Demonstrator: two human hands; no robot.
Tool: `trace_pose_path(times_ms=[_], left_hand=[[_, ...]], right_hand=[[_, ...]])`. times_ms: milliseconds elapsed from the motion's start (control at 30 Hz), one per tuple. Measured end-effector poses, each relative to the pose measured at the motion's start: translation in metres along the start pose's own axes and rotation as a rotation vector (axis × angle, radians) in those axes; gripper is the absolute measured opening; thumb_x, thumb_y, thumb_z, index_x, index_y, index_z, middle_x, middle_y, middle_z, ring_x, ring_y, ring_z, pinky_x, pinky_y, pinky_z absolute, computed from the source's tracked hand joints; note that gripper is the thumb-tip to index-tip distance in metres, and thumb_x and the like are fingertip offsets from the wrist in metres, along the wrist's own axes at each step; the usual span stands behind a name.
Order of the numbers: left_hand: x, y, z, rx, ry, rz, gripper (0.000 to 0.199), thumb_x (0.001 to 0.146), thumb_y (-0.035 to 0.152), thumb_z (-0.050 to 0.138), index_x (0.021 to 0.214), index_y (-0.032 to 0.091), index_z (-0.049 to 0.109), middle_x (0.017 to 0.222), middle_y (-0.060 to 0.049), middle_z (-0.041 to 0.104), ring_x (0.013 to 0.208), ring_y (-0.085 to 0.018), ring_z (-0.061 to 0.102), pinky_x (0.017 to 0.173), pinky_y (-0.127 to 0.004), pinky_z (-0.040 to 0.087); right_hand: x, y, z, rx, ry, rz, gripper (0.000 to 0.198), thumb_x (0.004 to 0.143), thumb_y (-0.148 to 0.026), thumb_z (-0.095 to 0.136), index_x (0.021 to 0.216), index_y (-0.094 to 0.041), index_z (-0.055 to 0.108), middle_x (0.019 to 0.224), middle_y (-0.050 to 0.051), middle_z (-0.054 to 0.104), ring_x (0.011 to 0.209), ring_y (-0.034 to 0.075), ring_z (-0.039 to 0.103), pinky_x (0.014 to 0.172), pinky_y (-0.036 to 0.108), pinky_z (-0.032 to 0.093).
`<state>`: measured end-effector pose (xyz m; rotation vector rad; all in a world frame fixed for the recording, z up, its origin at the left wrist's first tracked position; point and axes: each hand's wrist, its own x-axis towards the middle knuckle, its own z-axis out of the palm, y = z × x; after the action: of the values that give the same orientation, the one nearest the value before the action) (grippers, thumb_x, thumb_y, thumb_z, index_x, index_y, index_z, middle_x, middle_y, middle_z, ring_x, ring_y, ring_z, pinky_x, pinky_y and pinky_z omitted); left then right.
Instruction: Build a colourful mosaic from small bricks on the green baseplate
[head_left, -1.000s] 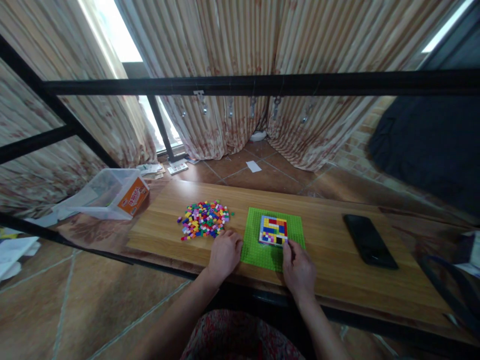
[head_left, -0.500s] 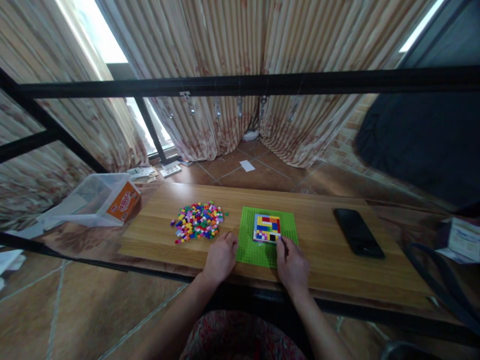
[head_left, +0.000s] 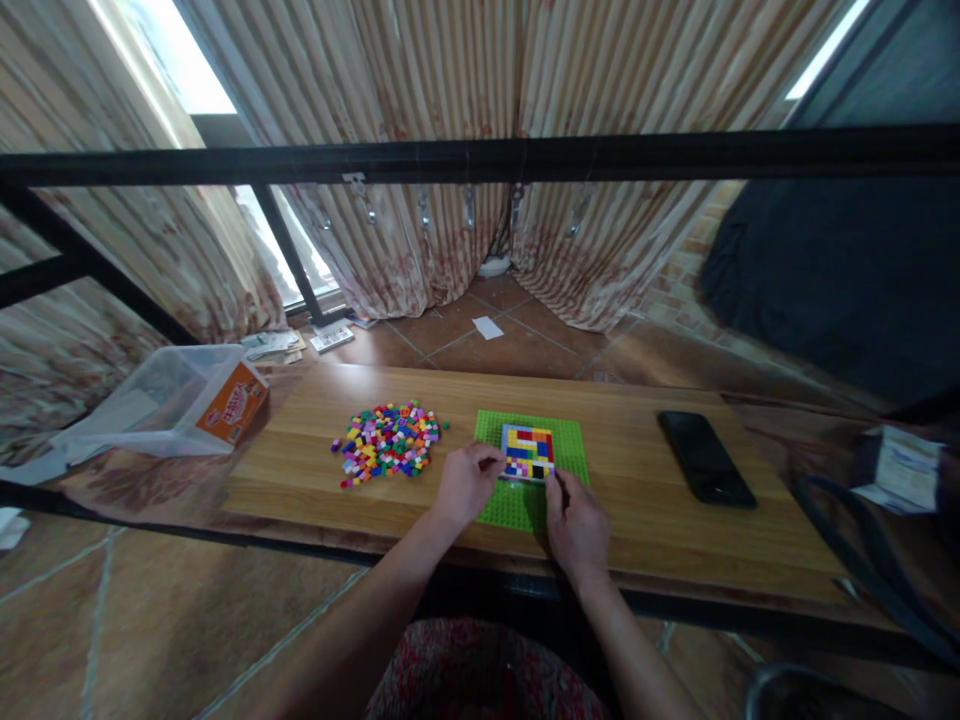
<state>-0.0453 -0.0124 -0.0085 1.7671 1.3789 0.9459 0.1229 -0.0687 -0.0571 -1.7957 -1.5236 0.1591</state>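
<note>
A green studded baseplate [head_left: 566, 437] lies on the wooden table, bearing a low square panel of coloured toy bricks [head_left: 529, 450] with a pale rim. My left hand [head_left: 466, 485] reaches over the plate's left side, fingertips pinched together at the panel's left edge; whatever they hold is too small to make out. At the panel's near right corner, my right hand [head_left: 579, 520] has its thumb and curled fingers closed on the edge. Left of the plate is a loose pile of small coloured toy bricks [head_left: 390, 440].
A black phone [head_left: 705, 458] lies on the right of the wooden table [head_left: 622, 430]. Beyond its left end stands a clear plastic box [head_left: 172, 400] with an orange label. A black metal rail [head_left: 450, 160] crosses in front of the curtains.
My left hand has moved right and forward, from beside the baseplate to the brick panel's left edge. My right hand stays at the panel's near right corner. The view has shifted slightly.
</note>
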Motion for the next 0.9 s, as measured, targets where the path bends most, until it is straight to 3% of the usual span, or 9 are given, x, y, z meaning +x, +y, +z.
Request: trace_pose_path(times_ms=[467,900], left_hand=[[-0.003,0.011,-0.002,0.166,-0.031,0.064,0.025,0.085,0.006,0.054,0.087,0.020,0.075,0.087,-0.003,0.074,0.077,-0.014,0.067,0.077,-0.025,0.052],[0.003,0.010,0.002,-0.048,-0.006,-0.029,0.019,0.081,0.007,0.058,0.078,0.018,0.074,0.080,-0.001,0.074,0.073,-0.013,0.067,0.073,-0.023,0.052]], right_hand=[[0.000,0.000,0.000,0.015,-0.001,0.011,0.057,0.098,-0.055,0.030,0.106,-0.013,0.069,0.094,0.015,0.073,0.084,0.025,0.067,0.078,0.036,0.048],[0.001,0.000,0.000,0.008,-0.015,0.014,0.056,0.099,-0.054,0.031,0.107,-0.013,0.069,0.097,0.016,0.073,0.085,0.025,0.067,0.079,0.036,0.048]])
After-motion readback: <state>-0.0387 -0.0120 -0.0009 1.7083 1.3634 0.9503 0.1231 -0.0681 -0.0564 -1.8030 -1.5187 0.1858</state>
